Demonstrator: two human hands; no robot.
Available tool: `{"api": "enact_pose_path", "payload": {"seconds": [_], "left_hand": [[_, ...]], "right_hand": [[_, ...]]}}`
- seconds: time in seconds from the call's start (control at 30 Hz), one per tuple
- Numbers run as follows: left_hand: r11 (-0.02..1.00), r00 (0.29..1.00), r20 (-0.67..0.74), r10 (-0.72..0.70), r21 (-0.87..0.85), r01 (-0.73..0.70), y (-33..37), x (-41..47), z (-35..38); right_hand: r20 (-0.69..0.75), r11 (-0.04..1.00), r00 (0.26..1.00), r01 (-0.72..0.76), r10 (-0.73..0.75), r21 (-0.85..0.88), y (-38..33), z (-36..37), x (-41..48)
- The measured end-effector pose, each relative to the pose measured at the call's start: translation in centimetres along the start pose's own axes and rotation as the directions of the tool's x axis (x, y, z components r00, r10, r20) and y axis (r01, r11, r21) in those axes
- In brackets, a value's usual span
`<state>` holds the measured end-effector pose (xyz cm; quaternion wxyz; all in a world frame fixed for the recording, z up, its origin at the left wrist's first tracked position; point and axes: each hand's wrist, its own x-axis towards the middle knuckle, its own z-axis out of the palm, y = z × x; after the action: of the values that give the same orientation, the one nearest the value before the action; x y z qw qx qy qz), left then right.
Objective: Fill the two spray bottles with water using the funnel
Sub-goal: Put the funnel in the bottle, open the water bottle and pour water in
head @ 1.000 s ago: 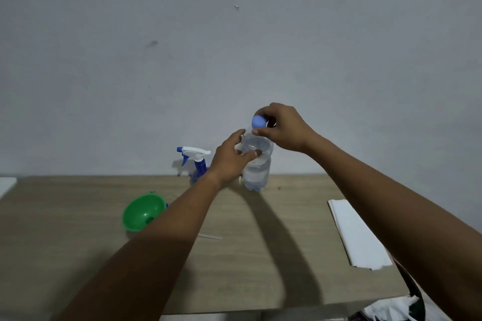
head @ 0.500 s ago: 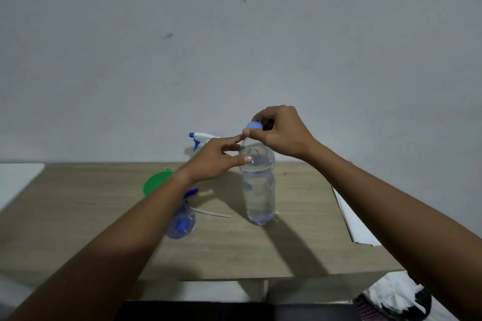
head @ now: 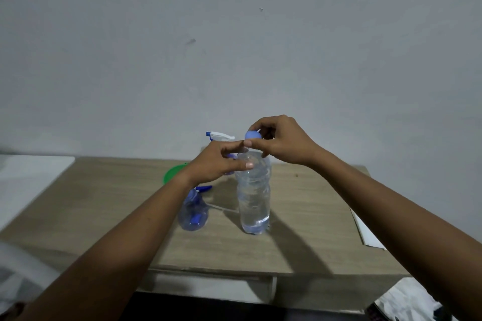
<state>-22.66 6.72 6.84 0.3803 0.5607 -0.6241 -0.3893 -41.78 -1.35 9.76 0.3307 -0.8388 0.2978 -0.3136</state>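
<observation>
A clear water bottle (head: 252,198), mostly full, stands upright in the middle of the wooden table (head: 307,242). My right hand (head: 281,141) pinches its blue cap (head: 252,135) just above the neck. My left hand (head: 219,161) holds the bottle's neck between thumb and forefinger. A small clear spray bottle (head: 193,212) with blue parts stands left of the water bottle, partly behind my left forearm. Behind my left hand shows the white and blue head of a second spray bottle (head: 219,135). The green funnel (head: 174,173) lies behind my left wrist, mostly hidden.
A white sheet of paper (head: 366,232) lies at the table's right edge. To the left of the table is a white surface (head: 31,180). A thin white tube (head: 221,208) lies between the two front bottles. A grey wall rises right behind the table.
The blue cap has come up off the bottle's neck in my right hand. My left hand stays at the neck. The view has tilted down a little.
</observation>
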Motion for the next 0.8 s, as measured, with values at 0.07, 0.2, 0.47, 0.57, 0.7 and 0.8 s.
{"api": "enact_pose_path", "payload": {"seconds": [0.07, 0.2, 0.47, 0.57, 0.7, 0.8], "left_hand": [[1.0, 1.0, 0.008, -0.002, 0.003, 0.002, -0.2, -0.1, 0.3], [1.0, 1.0, 0.01, 0.002, -0.026, -0.002, -0.6, -0.3, 0.6], [0.997, 1.0, 0.022, -0.006, -0.075, 0.007, -0.6, -0.4, 0.6], [0.994, 1.0, 0.01, 0.003, -0.109, -0.002, -0.7, -0.5, 0.8], [0.994, 1.0, -0.011, 0.018, -0.107, -0.019, -1.1, -0.5, 0.9], [0.994, 0.999, -0.019, 0.027, -0.103, -0.029, -1.2, -0.4, 0.8]], "right_hand": [[-0.014, 1.0, 1.0, -0.008, 0.008, -0.005, -0.1, -0.2, -0.2], [-0.025, 0.997, 0.999, 0.033, -0.034, -0.067, 0.0, 0.3, -0.4], [0.119, 0.991, 0.992, 0.064, -0.05, -0.115, 0.2, -0.3, -0.2], [0.128, 0.992, 0.991, 0.055, -0.04, -0.116, 0.0, -0.3, -0.4], [-0.049, 0.994, 0.998, -0.033, 0.028, -0.106, -0.3, 0.6, -0.3], [-0.125, 0.995, 0.992, -0.038, 0.026, -0.089, -0.5, 1.5, -0.1]]}}
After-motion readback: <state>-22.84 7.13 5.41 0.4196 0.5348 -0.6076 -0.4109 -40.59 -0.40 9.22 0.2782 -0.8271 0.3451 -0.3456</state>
